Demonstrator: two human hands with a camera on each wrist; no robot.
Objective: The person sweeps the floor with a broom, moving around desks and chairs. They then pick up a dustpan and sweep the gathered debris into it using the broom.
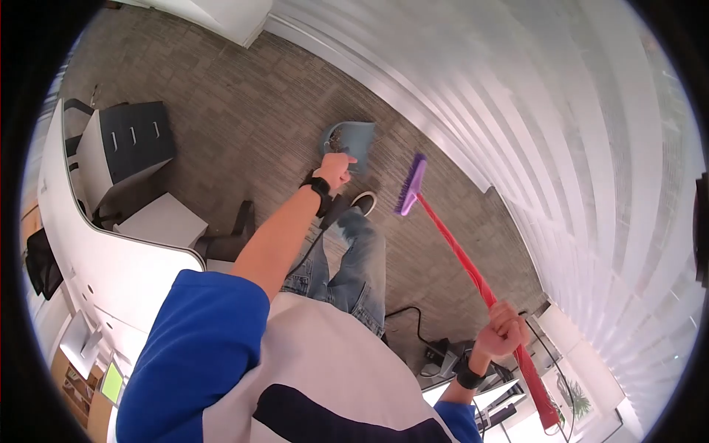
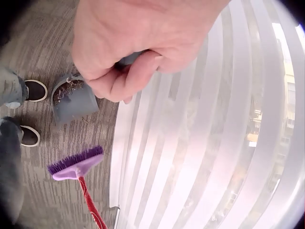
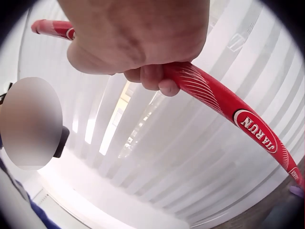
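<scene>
My left hand [image 1: 336, 170] curls round the top of a grey handle, mostly hidden in the fist. Past it a grey-blue dustpan [image 1: 360, 139] sits low by the floor, and the left wrist view shows dark debris [image 2: 68, 90] heaped inside. My right hand [image 1: 502, 330] grips the red stick of a broom [image 1: 456, 249] near its upper end. The broom's purple head [image 2: 78, 164], with dark purple bristles, is down near the carpet beside the dustpan, its bristles facing the pan's side. Lettering shows on the red stick [image 3: 224, 100] in the right wrist view.
White blinds [image 1: 509, 96] run along the right above a pale ledge. Desks [image 1: 136, 277] and a dark-fronted drawer cabinet [image 1: 136, 140] stand on the left. My shoe [image 1: 364, 201] is on the carpet just behind the dustpan. Cables [image 1: 413, 317] and equipment lie low at the right.
</scene>
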